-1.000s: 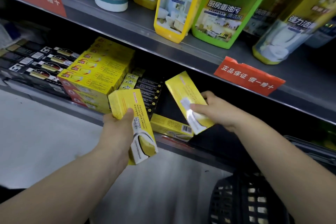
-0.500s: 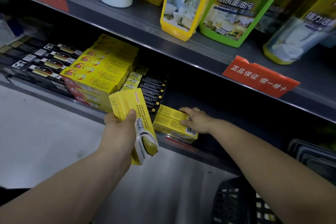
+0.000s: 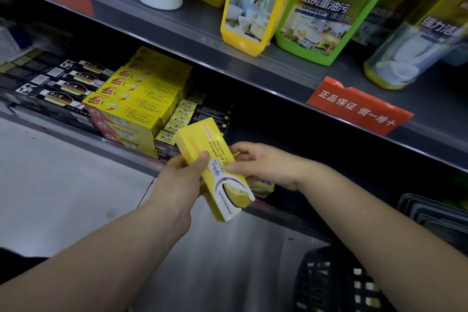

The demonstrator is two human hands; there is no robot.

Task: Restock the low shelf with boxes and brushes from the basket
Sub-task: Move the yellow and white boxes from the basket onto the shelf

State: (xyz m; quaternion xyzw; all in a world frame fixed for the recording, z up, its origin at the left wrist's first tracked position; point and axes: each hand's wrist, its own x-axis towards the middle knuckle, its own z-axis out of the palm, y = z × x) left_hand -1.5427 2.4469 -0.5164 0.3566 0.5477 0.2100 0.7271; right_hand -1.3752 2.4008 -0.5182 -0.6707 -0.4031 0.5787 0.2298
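Head view. Gripped in the left hand (image 3: 182, 180) and pinched at its far side by the right hand (image 3: 263, 164): yellow box (image 3: 217, 172), held between both. Half a second back, pressing the shelved box (image 3: 264, 189) down with the right; now left lying just under that hand on the low shelf (image 3: 291, 220). Probably passing over for the next placing. Basket (image 3: 329, 286) below the right forearm.

Yellow box (image 3: 217, 170) with white end and black lettering, black mesh basket (image 3: 336, 284), red shelf tag (image 3: 359, 106), green bottle (image 3: 326, 7)
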